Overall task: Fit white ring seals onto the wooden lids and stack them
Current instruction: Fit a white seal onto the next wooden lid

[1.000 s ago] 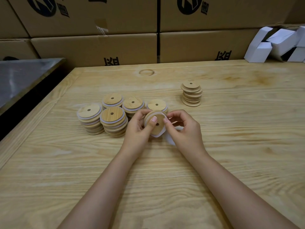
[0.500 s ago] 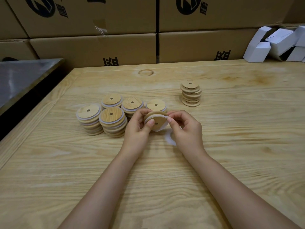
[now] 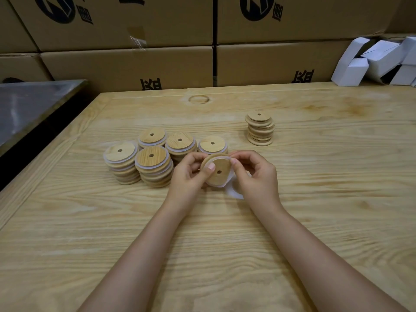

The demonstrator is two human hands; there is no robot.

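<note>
While the left hand (image 3: 189, 174) grips a tilted lid (image 3: 217, 171) above the worktop (image 3: 315, 199), the right hand (image 3: 256, 174) pinches the white seal (image 3: 222, 156) at its rim, just beside the sealed stacks (image 3: 155, 167).

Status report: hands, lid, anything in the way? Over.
Left hand grips wooden lid; right hand pinches white ring seal at its rim. Seal only partly on. Sealed stacks just left, nothing between.
</note>
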